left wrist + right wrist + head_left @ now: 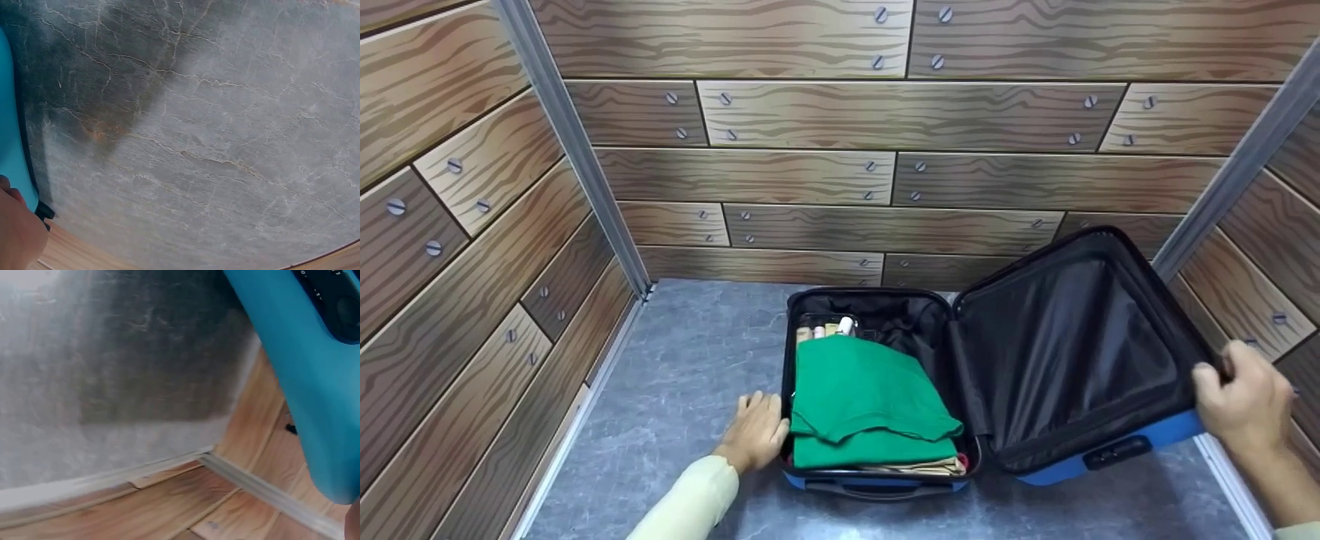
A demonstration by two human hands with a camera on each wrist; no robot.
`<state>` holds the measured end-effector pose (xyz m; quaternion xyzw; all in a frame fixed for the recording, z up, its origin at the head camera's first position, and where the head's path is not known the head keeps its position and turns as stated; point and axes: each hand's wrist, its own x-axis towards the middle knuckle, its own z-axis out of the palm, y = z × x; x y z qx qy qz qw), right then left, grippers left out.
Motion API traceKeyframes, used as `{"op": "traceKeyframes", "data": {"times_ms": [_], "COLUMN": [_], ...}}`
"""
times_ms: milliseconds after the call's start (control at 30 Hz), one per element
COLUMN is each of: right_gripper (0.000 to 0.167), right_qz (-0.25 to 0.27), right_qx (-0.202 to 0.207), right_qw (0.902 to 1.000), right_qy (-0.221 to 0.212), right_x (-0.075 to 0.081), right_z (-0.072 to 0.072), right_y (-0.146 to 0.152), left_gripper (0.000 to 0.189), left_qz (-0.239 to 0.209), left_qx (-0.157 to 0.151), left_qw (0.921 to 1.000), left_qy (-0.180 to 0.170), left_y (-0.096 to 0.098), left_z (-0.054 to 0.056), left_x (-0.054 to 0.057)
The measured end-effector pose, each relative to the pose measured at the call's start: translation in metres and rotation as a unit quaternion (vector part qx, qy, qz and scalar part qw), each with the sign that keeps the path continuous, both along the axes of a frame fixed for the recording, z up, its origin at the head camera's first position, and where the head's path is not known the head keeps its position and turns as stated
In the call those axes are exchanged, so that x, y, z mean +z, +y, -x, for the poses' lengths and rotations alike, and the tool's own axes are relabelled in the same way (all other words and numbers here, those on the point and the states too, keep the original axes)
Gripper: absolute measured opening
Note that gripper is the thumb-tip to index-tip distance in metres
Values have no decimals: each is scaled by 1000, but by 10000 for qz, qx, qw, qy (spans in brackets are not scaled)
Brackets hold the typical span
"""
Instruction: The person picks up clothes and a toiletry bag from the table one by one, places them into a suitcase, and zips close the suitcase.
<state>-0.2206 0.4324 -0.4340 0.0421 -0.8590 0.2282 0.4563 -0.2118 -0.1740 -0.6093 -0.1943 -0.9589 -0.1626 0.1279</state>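
The suitcase [922, 322] lay open on the grey floor [705, 337], with a folded green cloth [870, 390] and some small bottles [844, 326] in its base. On its right, the lid [1080, 352] hung tilted, its outer edge lifted clear of the floor. The person's right hand [1249, 397] gripped that edge near the front corner, thumb over the inside rim and fingers round the blue shell. The left hand [757, 431] rested against the base's left side; whether its fingers hooked the edge I couldn't tell. I judged the lid stiff, light and somewhat slippery, swinging easily on its hinge, and the loaded base heavier. The rim's outer corner seemed the best hold, the cloth being soft and loose.
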Motion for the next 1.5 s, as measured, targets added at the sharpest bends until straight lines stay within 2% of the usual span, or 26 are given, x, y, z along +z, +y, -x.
{"op": "traceKeyframes", "data": {"times_ms": [167,500,733,1000,1133,1200,1367,1500], "right_gripper": [25,30,30,30,30,28,24,20], "right_qz": [-645,-1386,-1795,-2226,-2608,-2793,-3284,-3669], "right_qx": [87,376,374,662,805,946,1425,1994], "right_qw": [9978,9878,9774,9627,9500,9424,9211,8955], "right_qy": [-100,604,1055,1386,1519,1578,1531,1538], "right_x": [19,54,64,69,73,74,77,73], "right_z": [-2,3,-1,-7,-6,-7,-15,-28], "right_y": [-15,-71,-110,-160,-186,-201,-248,-287], "left_gripper": [14,14,17,17,16,16,15,22], "left_qz": [-18,-69,-162,-86,-19,-30,-218,-315], "left_qx": [-11,-95,-21,-10,52,114,324,482], "left_qw": [9996,9996,9999,9999,9997,9995,9991,9978], "left_qy": [285,267,35,-97,-246,-283,-176,-315], "left_y": [0,3,0,-1,-2,-4,-3,-6], "left_z": [-1,-1,-1,-2,-2,-3,-7,-13], "left_x": [0,-1,-1,0,2,-1,-1,5]}}
